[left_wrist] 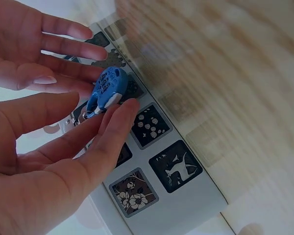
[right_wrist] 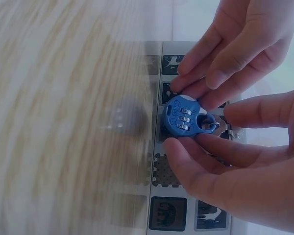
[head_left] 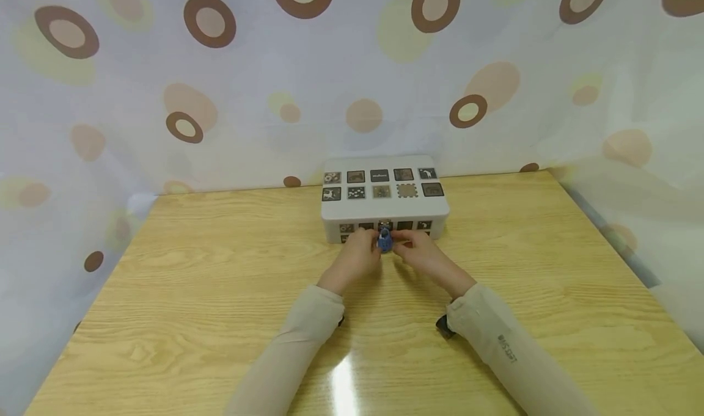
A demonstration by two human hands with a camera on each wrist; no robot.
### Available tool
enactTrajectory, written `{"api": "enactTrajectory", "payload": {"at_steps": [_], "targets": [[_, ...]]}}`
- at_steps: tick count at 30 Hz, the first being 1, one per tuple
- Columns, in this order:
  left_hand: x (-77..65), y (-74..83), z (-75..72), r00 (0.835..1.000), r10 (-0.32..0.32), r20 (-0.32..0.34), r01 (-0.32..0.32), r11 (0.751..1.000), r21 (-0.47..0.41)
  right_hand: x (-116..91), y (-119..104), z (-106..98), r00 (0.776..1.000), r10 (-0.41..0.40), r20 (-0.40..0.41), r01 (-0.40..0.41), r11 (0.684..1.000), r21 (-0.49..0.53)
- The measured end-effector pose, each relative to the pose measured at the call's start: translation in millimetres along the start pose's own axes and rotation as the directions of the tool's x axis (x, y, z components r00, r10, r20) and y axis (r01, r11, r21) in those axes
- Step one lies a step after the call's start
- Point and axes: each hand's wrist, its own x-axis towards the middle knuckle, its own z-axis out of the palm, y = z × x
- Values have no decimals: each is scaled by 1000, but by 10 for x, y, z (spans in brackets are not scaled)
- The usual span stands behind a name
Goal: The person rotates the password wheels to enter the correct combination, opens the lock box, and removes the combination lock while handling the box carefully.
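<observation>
A blue combination padlock (right_wrist: pixel 179 110) with three number dials hangs by its shackle from the metal latch (right_wrist: pixel 237 133) on the front of a white case (head_left: pixel 379 207). From the left side, my left hand (head_left: pixel 356 258) touches the padlock's edge with nearly straight fingers, its thumb apart. My right hand (head_left: pixel 428 261) sits at the opposite side, fingertips against or just behind the padlock, and its thumb stands off. Neither thumb closes on the padlock. In the left wrist view, the padlock (left_wrist: pixel 109 83) shows its blue back and a white side piece.
The case stands at the back of a wood-grain table (head_left: pixel 220 281), close to a hanging sheet (head_left: pixel 247 86) with circle patterns. Dark picture squares cover its lid and front. A black strap or device (head_left: pixel 444 326) shows at the right cuff.
</observation>
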Motion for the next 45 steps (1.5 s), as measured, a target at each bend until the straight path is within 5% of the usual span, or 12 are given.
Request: {"api": "enactTrajectory", "payload": {"at_steps": [14, 28, 39, 45], "targets": [[27, -51, 14, 998, -54, -15, 49, 978, -202, -43, 0, -10, 999, -15, 40, 8, 987, 159], [31, -57, 0, 997, -72, 12, 73, 954, -291, -21, -8, -16, 998, 63, 26, -68, 959, 276], [36, -64, 38, 987, -129, 94, 159, 842, -515, -6, 14, -28, 997, 65, 30, -71, 945, 318], [30, -35, 35, 985, -139, 105, 174, 812, -558, 40, 68, -21, 993, 97, 73, -120, 868, 482]]}}
